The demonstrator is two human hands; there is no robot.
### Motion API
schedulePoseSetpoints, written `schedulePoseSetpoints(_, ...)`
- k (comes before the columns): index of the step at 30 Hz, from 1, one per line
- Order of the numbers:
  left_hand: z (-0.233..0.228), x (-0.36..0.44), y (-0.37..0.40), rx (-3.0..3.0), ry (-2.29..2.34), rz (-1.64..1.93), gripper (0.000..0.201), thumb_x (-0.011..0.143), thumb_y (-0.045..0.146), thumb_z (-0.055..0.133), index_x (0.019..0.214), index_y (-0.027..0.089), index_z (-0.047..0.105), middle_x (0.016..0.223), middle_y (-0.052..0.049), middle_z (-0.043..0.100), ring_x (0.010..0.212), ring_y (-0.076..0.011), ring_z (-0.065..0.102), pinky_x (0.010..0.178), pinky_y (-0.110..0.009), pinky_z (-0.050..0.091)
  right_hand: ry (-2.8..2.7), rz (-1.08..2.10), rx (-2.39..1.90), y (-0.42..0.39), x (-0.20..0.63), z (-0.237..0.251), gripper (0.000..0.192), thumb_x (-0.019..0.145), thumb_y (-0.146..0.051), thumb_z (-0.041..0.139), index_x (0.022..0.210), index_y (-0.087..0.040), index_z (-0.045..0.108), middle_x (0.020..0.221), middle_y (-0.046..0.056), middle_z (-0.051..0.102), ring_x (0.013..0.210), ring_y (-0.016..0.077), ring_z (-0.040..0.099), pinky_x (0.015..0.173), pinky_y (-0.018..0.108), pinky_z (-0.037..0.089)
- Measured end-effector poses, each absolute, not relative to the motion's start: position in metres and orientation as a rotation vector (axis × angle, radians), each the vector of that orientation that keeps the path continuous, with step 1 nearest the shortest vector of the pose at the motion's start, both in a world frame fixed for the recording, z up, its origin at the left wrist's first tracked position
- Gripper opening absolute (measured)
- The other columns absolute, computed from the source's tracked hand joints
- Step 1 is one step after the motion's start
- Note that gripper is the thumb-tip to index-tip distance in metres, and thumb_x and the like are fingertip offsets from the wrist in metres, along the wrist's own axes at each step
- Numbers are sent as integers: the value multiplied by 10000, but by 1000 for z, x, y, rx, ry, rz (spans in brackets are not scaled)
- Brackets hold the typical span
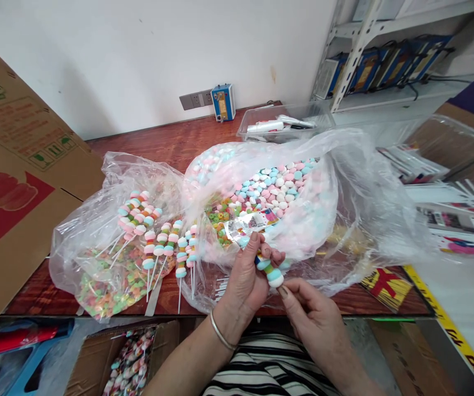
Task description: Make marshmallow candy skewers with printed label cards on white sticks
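My left hand [247,278] is closed around a candy skewer [270,272], whose pale blue, green and white pieces show below the fingers. At the skewer's lower white end, my right hand [315,311] pinches with thumb and fingertips; the stick there is hidden. Just above my left hand lies a silver printed wrapper [247,225]. It rests on a clear plastic bag of pink, white and blue candies [280,187], with small green and orange ring candies [219,220] beside it. Several finished-looking candy skewers [161,242] on white sticks lie to the left.
A flat plastic bag of coloured rings [110,286] covers the table's left side, beside a tall cardboard box [17,165]. Clear tubs, white sticks and printed wrappers [447,220] stand at right. A blue device [223,103] sits by the wall. Below is a box of wrapped candies [131,357].
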State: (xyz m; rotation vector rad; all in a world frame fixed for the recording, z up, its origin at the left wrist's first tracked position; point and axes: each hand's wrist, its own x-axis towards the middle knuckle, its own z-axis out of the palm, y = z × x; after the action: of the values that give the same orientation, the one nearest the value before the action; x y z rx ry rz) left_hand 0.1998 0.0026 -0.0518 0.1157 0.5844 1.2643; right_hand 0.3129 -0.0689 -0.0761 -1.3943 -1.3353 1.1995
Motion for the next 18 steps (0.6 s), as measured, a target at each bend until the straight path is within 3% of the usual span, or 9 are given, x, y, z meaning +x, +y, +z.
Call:
schedulePoseSetpoints(3, -53, 197, 4, 88, 612, 1269, 252, 787, 355, 734, 901, 149, 645, 721, 14, 602, 706, -119, 624, 797, -301, 532, -1537, 824, -1422, -69, 316, -78, 185, 934, -320, 522, 869, -200, 648, 721, 7, 674, 615, 153, 608, 586, 238, 458)
schedulePoseSetpoints(6, -52, 189, 10, 81, 650, 1338, 283, 786, 322, 738, 999, 159, 648, 874, -19, 644, 798, -138, 643, 784, -291, 535, -1603, 672, -1423, -70, 318, -80, 139, 930, -269, 529, 914, -217, 657, 712, -8, 687, 584, 149, 617, 570, 234, 457)
schedulePoseSetpoints(11, -44, 177, 16, 115, 617, 1380, 197, 808, 198, 703, 990, 152, 644, 689, 44, 535, 596, -71, 542, 685, -242, 518, -1583, 705, -1414, -71, 317, -77, 125, 923, -265, 545, 897, -213, 656, 668, -22, 650, 561, 134, 596, 547, 215, 454)
schedulePoseSetpoints(14, -37, 174, 13, 191, 572, 1341, 233, 820, 205, 679, 1045, 165, 633, 760, 19, 573, 683, -105, 589, 765, -300, 530, -1514, 738, -1464, -70, 319, -74, 146, 921, -301, 550, 881, -207, 654, 619, -33, 593, 533, 129, 551, 518, 209, 435)
schedulePoseSetpoints(18, -33, 172, 9, 313, 575, 1305, 236, 806, 134, 682, 1036, 157, 640, 873, -19, 639, 818, -152, 643, 888, -362, 512, -1425, 782, -1461, -69, 325, -71, 173, 917, -333, 552, 890, -203, 663, 725, -7, 640, 621, 141, 574, 582, 217, 454)
